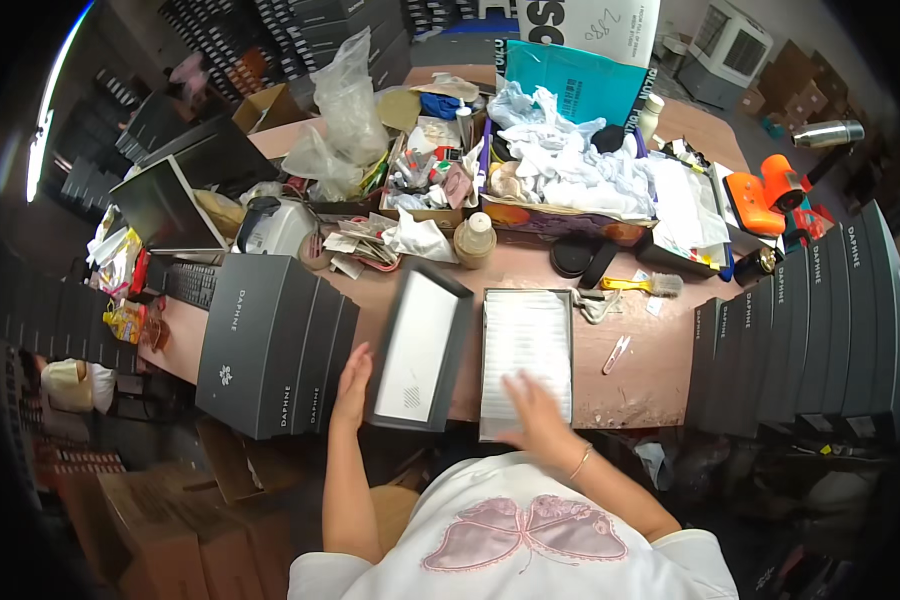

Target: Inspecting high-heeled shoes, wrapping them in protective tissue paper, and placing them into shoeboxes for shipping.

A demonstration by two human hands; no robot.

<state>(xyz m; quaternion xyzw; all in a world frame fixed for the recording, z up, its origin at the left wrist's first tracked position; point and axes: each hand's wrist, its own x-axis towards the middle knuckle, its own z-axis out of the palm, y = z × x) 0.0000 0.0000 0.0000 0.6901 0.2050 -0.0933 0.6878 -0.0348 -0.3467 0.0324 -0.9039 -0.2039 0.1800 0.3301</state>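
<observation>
The left hand [351, 390] was at the grey lid's [420, 345] left edge; whether it gripped, I couldn't tell. The right hand [538, 418], blurred, fingers spread and unclenched, was over the open box's white contents [525, 340]. Grey boxes [270, 345] crowded the left hand's outer side; snips [617, 355] and a brush [642, 285] lay beyond the right.

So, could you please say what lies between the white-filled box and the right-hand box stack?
The head view shows snips on the table, with a brush and whitish bundle farther back.
</observation>
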